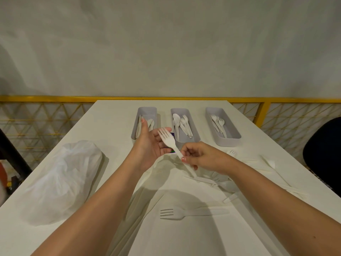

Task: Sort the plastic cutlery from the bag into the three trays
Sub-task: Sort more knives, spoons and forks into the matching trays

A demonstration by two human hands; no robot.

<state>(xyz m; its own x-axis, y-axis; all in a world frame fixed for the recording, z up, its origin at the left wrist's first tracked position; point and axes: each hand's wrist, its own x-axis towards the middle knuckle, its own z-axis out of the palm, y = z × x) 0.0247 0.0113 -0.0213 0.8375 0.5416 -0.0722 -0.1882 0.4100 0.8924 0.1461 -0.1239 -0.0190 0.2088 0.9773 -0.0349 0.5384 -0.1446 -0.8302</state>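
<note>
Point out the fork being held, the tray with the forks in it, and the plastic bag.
held fork (170,142), head view, on the neck just below the tines.
fork tray (228,142), head view, on its near end wall.
plastic bag (62,180), head view, on the middle of its crumpled top.

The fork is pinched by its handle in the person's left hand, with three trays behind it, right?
Wrong hand: in the head view the right hand pinches the fork by its handle; the left hand is open beside it. Three trays do stand behind.
</note>
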